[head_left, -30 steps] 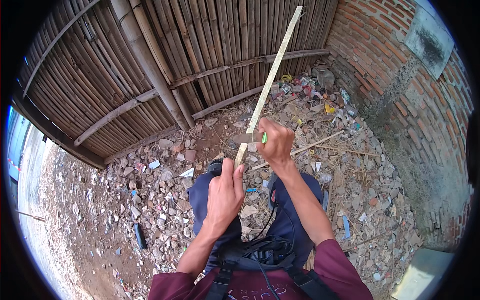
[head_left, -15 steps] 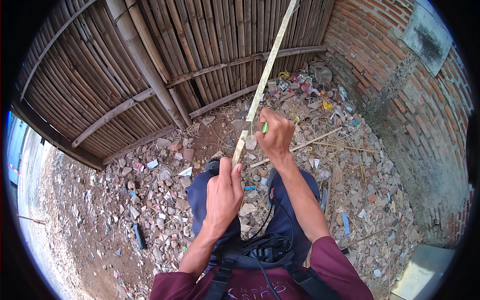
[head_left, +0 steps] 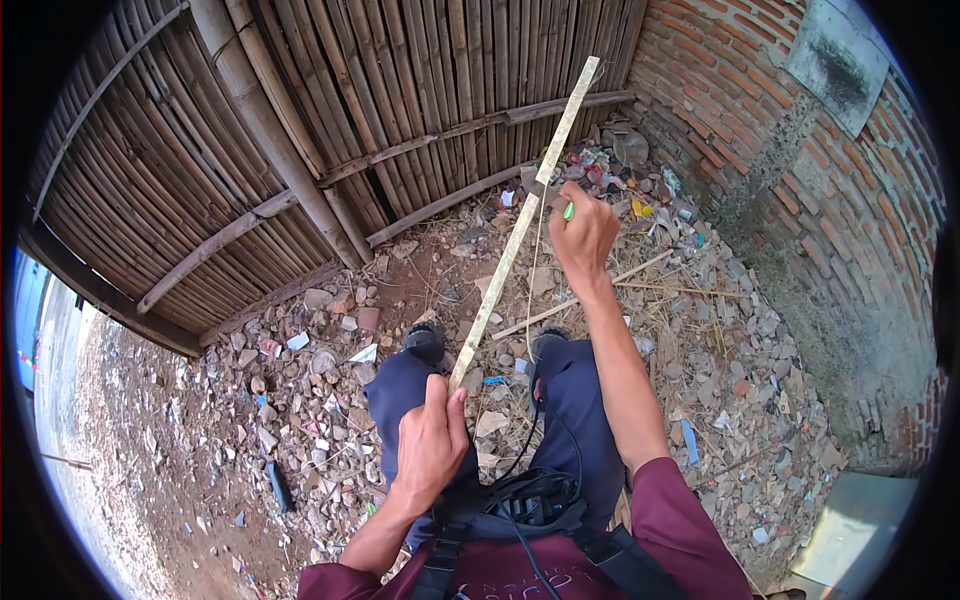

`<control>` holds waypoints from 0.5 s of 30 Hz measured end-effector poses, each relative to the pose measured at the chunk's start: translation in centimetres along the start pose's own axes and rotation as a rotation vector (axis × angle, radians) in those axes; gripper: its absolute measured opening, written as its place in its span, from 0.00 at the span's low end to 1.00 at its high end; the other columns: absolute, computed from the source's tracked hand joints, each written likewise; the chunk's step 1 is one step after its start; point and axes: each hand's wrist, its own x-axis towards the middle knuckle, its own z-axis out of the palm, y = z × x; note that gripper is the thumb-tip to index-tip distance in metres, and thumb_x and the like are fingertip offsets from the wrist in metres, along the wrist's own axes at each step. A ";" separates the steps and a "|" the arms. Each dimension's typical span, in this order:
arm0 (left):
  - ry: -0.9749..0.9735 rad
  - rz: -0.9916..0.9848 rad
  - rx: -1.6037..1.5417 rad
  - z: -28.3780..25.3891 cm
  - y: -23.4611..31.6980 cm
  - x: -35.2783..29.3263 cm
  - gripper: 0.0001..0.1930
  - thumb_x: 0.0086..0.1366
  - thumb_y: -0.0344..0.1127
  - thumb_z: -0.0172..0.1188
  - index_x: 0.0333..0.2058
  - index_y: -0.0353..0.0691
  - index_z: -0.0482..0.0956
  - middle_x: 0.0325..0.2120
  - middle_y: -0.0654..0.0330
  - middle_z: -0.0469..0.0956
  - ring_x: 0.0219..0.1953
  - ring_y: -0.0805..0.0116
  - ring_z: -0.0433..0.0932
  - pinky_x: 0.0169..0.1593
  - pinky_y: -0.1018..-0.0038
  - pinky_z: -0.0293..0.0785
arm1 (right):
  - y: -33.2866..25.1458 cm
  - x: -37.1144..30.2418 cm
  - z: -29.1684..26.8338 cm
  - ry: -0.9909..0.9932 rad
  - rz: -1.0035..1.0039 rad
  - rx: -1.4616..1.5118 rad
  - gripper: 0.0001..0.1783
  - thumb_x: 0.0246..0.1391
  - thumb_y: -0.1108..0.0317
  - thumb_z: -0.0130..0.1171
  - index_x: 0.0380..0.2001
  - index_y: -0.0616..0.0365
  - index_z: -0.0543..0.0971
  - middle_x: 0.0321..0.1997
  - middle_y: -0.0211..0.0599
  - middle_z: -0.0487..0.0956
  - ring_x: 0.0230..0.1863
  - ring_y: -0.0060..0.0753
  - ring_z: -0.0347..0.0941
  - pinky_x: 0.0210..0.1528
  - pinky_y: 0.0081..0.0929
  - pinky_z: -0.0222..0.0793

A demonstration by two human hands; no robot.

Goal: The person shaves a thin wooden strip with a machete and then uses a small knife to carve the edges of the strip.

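My left hand point(head_left: 432, 440) is closed round the near end of a long, pale bamboo strip point(head_left: 506, 268), which slants up and away to the right. In my right hand point(head_left: 584, 236) is a knife, of which the green handle point(head_left: 568, 211) shows beside the thumb. Its dark blade is hard to make out and crosses the strip well up its length, where the pale surface looks interrupted. A thin sliver point(head_left: 536, 262) hangs down beside the strip from near the blade. My fingers hide most of the handle.
Stones and litter cover the ground point(head_left: 330, 400) around my feet. A bamboo slat wall point(head_left: 420, 90) stands ahead, and a brick wall point(head_left: 740, 110) rises on the right. Thin sticks point(head_left: 640, 268) lie beyond my right knee. A dark cable point(head_left: 535, 430) hangs over my lap.
My right hand has moved the knife up and away along the strip. My left hand has drawn the strip's near end down toward me, and a thin sliver now trails beside it.
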 end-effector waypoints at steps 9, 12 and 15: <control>-0.085 -0.031 0.060 -0.2 -0.9 -3.1 0.10 0.80 0.35 0.54 0.40 0.37 0.66 0.18 0.40 0.76 0.23 0.33 0.78 0.24 0.46 0.69 | 4.3 4.1 -0.5 0.122 0.073 -0.164 0.13 0.62 0.66 0.59 0.40 0.60 0.90 0.22 0.54 0.84 0.24 0.53 0.85 0.28 0.46 0.77; -0.049 -0.035 -0.010 -0.3 -0.9 -3.4 0.09 0.80 0.32 0.54 0.38 0.36 0.66 0.16 0.43 0.71 0.21 0.35 0.76 0.23 0.49 0.63 | 4.2 5.2 -0.3 0.068 0.093 -0.176 0.14 0.63 0.65 0.58 0.38 0.60 0.90 0.25 0.58 0.84 0.29 0.60 0.85 0.31 0.52 0.78; -0.071 -0.044 0.048 -0.3 -0.7 -3.6 0.08 0.80 0.32 0.53 0.38 0.37 0.66 0.16 0.43 0.71 0.21 0.34 0.76 0.23 0.50 0.63 | 5.9 6.6 0.9 0.040 0.272 -0.143 0.14 0.61 0.64 0.58 0.37 0.61 0.89 0.29 0.62 0.85 0.36 0.66 0.85 0.38 0.55 0.79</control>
